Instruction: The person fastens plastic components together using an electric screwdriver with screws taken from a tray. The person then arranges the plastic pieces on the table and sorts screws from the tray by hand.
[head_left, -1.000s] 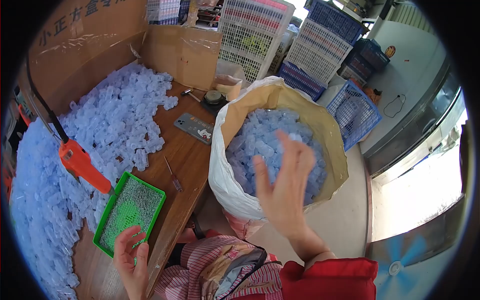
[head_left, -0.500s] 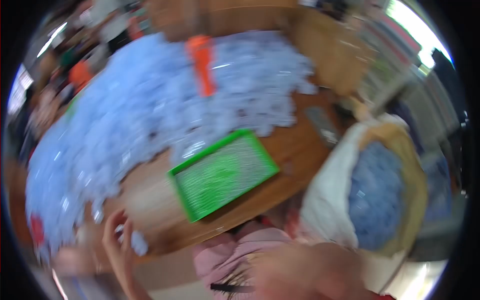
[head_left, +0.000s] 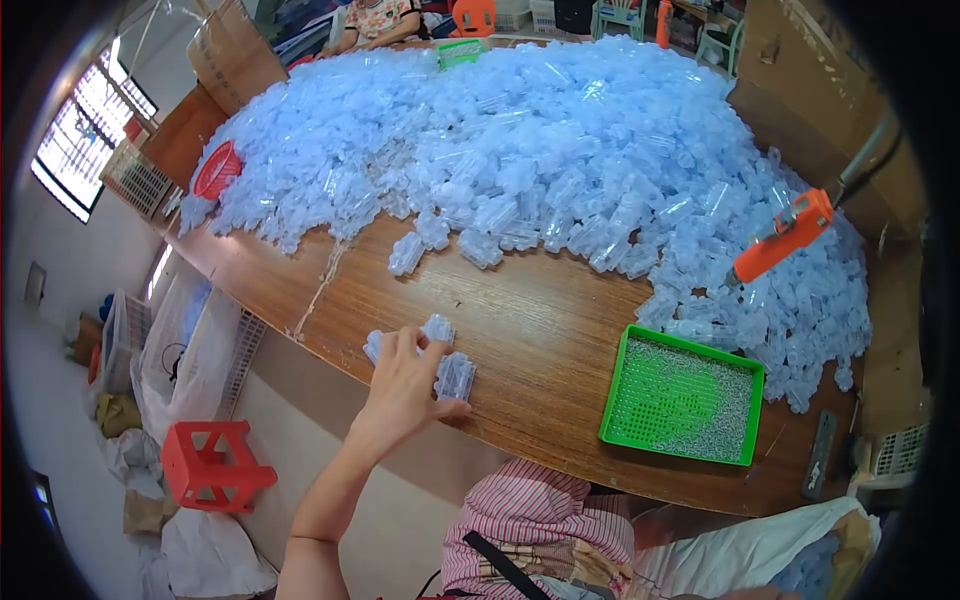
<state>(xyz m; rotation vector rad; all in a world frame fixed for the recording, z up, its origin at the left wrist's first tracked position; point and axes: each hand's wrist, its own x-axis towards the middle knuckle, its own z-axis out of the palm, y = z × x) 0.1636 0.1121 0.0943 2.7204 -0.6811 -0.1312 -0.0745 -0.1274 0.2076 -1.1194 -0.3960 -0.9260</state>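
My left hand [head_left: 405, 385] is at the near edge of the wooden table, its fingers bent over a few clear plastic pieces. One ribbed clear plastic piece [head_left: 455, 378] lies between the thumb and index finger. Another piece [head_left: 437, 327] shows just beyond the fingertips, and part of one more [head_left: 373, 346] pokes out on the left. How firmly they are gripped is partly hidden by the hand. My right hand is out of view. A green tray [head_left: 683, 457] of small metal parts, thinly spread on its left side, rests to the right.
A large heap of clear plastic pieces [head_left: 540, 140] covers the back of the table [head_left: 520, 340]. An orange electric screwdriver [head_left: 785, 237] hangs at right. A red basket [head_left: 216, 170] leans in the heap; a red stool [head_left: 215, 465] stands on the floor. Another person [head_left: 380, 18] sits across.
My view has swung left and steadied from a blur. My left hand now reaches over the plastic pieces at the table edge. The blurred right arm has left the view.
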